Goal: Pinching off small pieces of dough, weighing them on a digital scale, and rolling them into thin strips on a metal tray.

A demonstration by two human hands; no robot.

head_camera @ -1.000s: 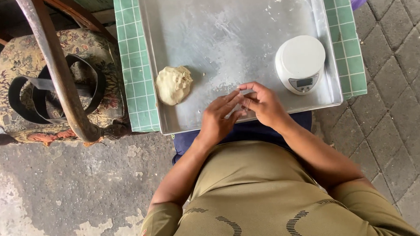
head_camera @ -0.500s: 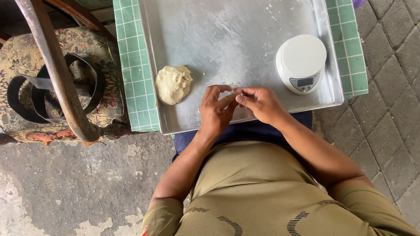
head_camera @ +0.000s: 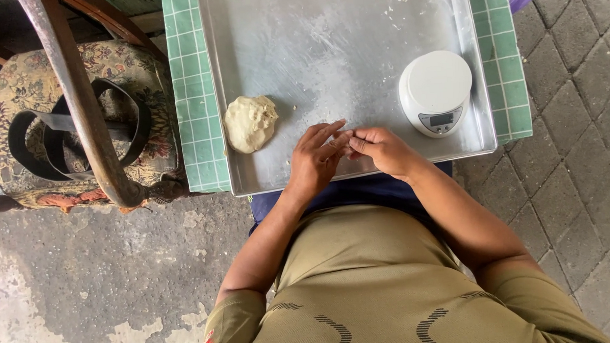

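Head view: pale, lumpy dough ball (head_camera: pixel 250 123) on floured tray (head_camera: pixel 341 48); both hands' fingers (head_camera: pixel 331 140) meet, holding nothing visible.

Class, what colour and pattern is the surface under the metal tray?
Green tiles with pale grid lines, under the metal tray; the head view shows it.

Outdoor home bakery: floured tray (head_camera: pixel 354 28), scale (head_camera: pixel 436 91), paving (head_camera: pixel 574 148).
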